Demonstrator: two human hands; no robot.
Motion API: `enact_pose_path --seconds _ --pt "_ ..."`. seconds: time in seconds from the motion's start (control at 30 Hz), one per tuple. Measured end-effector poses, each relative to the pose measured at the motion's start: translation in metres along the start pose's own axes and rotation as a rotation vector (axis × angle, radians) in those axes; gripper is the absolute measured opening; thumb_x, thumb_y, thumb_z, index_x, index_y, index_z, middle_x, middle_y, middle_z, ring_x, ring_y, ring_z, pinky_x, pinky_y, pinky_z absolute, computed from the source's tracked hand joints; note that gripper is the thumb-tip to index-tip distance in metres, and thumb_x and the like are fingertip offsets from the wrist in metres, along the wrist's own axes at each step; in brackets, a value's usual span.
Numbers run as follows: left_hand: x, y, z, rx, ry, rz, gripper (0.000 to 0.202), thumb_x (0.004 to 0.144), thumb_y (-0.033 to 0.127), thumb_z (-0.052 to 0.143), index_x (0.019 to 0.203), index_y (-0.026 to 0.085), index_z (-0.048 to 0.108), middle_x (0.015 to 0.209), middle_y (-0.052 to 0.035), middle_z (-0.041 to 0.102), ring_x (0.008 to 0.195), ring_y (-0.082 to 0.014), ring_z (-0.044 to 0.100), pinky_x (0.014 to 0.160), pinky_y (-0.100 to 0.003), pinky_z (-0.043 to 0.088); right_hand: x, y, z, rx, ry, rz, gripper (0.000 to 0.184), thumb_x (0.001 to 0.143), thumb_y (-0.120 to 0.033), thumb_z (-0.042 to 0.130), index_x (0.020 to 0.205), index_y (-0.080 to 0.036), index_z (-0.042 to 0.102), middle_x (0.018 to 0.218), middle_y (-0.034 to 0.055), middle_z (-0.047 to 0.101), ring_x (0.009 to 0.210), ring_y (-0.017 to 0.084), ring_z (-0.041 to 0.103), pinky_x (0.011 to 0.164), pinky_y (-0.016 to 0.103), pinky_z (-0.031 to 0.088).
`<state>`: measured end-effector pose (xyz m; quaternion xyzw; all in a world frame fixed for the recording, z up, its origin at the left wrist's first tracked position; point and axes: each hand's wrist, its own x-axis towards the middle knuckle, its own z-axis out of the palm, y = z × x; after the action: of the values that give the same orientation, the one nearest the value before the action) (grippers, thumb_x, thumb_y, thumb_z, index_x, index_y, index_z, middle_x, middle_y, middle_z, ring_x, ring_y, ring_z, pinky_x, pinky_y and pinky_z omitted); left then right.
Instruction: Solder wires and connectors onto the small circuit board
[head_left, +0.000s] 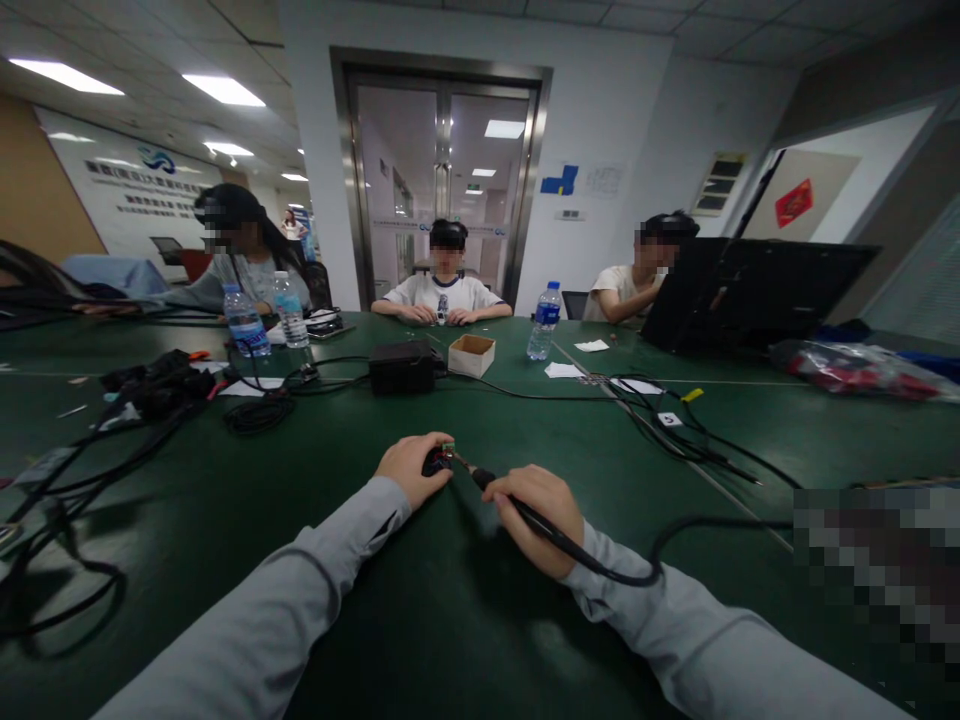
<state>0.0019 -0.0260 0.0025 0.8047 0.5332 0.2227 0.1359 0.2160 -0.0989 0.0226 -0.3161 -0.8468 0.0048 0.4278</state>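
My left hand (409,470) rests on the green tabletop with thumb and fingers curled round a small dark piece (436,463). A tiny green circuit board (448,447) shows at the top of that piece; its finer details are too small to make out. In my right hand (546,515) is a soldering iron (529,518), gripped like a pen and tilted toward the board. The iron's tip ends right by the board, though I cannot tell whether they touch. Its black cord runs back over my right forearm.
Beyond my hands stand a black box (405,367), an open cardboard box (472,355) and a water bottle (544,322). Tangled cables (172,385) lie at left, more cables (675,425) at right. A large black monitor (750,292) stands right. Several people sit across the table.
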Motion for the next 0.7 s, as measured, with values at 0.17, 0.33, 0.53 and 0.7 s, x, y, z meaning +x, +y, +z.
enact_pose_path --seconds 0.17,0.33,0.53,0.7 --pt "0.0008 0.0016 -0.0009 -0.008 -0.003 -0.004 0.045 0.077 0.030 0.063 0.122 0.025 0.058 0.123 -0.0037 0.066 0.118 -0.0249 0.057 0.104 -0.040 0.043 -0.0013 0.0022 0.0008 -0.008 -0.020 0.010 0.023 0.092 -0.019 0.044 0.082 -0.020 0.065 0.069 0.0018 0.066 0.062 0.014 0.061 0.064 0.027 0.041" --pt "0.0004 0.0026 -0.0023 -0.012 -0.008 -0.004 0.046 0.077 0.030 0.063 0.122 0.024 0.058 0.123 -0.0042 0.066 0.118 -0.0257 0.057 0.104 -0.041 0.043 -0.0025 0.0038 0.0024 -0.004 -0.035 0.032 0.022 0.092 -0.019 0.045 0.084 -0.020 0.065 0.072 0.0018 0.068 0.065 0.014 0.061 0.067 0.027 0.041" --pt "0.0014 -0.0003 0.0013 -0.017 0.010 0.011 0.046 0.076 0.030 0.063 0.121 0.025 0.058 0.122 -0.0037 0.066 0.117 -0.0242 0.057 0.104 -0.039 0.044 -0.0026 0.0044 0.0028 -0.024 -0.049 0.031 0.023 0.093 -0.021 0.044 0.084 -0.021 0.065 0.071 0.0019 0.068 0.064 0.014 0.061 0.066 0.027 0.041" --pt "0.0018 -0.0021 0.0019 -0.007 0.007 0.014 0.046 0.076 0.032 0.063 0.121 0.025 0.058 0.122 -0.0039 0.066 0.117 -0.0246 0.057 0.104 -0.039 0.044 -0.0020 0.0040 0.0023 -0.020 -0.023 0.018 0.023 0.092 -0.021 0.044 0.083 -0.021 0.065 0.070 0.0021 0.067 0.063 0.014 0.061 0.066 0.027 0.041"
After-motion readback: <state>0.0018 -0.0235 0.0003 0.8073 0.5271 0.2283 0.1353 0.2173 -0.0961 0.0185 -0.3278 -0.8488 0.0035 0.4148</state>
